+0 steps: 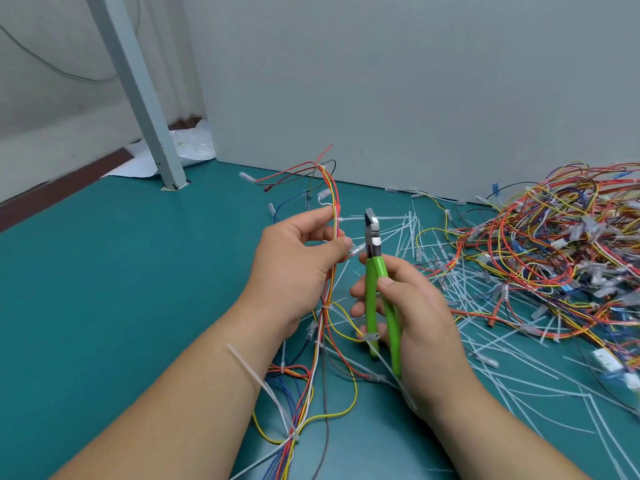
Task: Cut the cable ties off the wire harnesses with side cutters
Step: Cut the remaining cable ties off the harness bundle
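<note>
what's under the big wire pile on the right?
Around the wire pile, cut cable ties lie scattered on the green table and run beneath its edge. Anything deeper is covered.

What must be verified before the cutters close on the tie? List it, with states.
1. Harness held: left hand pinches the wire harness upright. Ok.
2. Tool gripped: right hand holds the green side cutters. Ok.
3. Jaws open: slightly parted. Ok.
4. Jaws on the cable tie: its tail points at the blades, but the jaws are not around it. Not ok.
5. Wires clear of blades: beside, apart. Ok.
6. Left fingertips clear of blades: close. Cannot tell.
</note>
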`<state>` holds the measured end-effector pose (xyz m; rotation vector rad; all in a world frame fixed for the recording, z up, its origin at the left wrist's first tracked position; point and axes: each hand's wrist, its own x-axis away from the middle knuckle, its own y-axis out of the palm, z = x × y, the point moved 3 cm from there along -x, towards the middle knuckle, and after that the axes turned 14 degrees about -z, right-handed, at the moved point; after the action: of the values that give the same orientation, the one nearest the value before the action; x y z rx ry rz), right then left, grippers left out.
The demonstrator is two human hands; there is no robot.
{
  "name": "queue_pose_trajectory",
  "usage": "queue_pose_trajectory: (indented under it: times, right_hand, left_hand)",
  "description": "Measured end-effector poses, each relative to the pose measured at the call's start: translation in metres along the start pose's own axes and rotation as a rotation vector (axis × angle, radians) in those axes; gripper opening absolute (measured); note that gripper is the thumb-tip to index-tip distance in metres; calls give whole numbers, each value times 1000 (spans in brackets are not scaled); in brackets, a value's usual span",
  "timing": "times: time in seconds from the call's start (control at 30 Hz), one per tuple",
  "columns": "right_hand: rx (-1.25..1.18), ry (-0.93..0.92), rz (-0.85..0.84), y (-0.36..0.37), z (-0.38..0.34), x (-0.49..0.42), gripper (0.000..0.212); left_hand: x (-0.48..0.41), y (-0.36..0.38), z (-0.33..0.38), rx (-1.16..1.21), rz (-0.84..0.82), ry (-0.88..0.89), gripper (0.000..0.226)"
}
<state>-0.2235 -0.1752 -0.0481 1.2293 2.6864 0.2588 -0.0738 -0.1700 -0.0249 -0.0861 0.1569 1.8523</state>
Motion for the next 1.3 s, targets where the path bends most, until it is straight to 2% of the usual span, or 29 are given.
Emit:
queue_pose_trajectory:
  times: [0.17,0.23,0.37,0.53,0.83,1.3]
  right_hand:
    - [17,72,-103,4,1,-1,29]
    - [32,89,-101,5,2,-2,29]
    - [28,112,-69,5,3,-3,27]
    - [91,71,-43,6,4,-3,24]
    - [252,-65,-38,14,0,0,19]
    - [265,-134,-74,10,-1,-1,25]
  left_hand:
    - [-2,-2,-3,-99,28,24,32]
    - [-2,-3,-4,-117,47,25,29]
    - [-1,-3,-3,-96,51,32,37]
    - [2,0,1,-85,43,3,25]
    - [0,-7,-2,8,122,-58,15]
    - [3,-1,5,-68,81,17,18]
